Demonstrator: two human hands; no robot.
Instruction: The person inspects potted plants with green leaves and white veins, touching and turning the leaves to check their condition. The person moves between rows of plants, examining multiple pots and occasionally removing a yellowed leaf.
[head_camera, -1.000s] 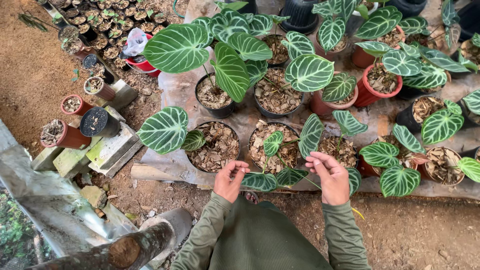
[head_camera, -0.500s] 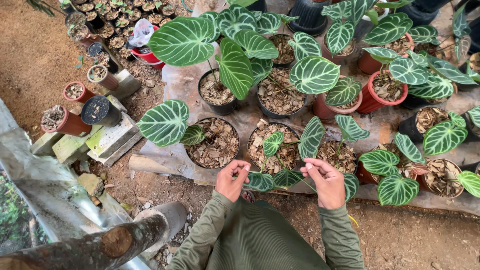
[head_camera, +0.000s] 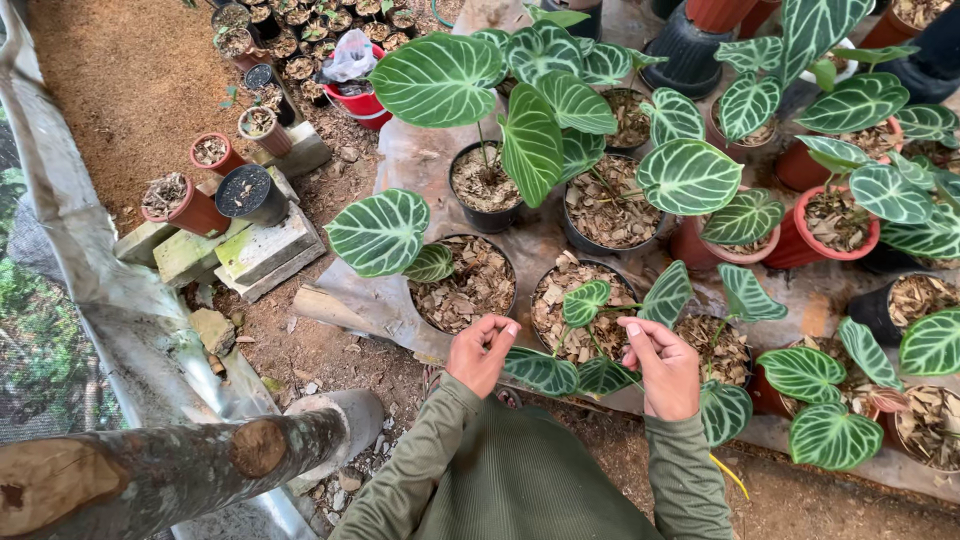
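Olive-green long sleeves (head_camera: 560, 480) nearest; left hand (head_camera: 482, 350) loosely curled, fingertips pinched on nothing visible; right hand (head_camera: 662, 367) half open, empty, fingers bent; both just above small dark green white-veined leaves (head_camera: 560, 372) of black round pot of bark chips (head_camera: 580, 305); farther off, red plastic pots (head_camera: 830, 225)

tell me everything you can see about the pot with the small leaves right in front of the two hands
The black pot is round and looks like plastic, filled to the rim with pale bark chips. It stands upright on grey sheeting. Thin stems carry dark green, white-veined leaves; two hang over its near edge, between the left hand and right hand. Neither hand clearly touches it.
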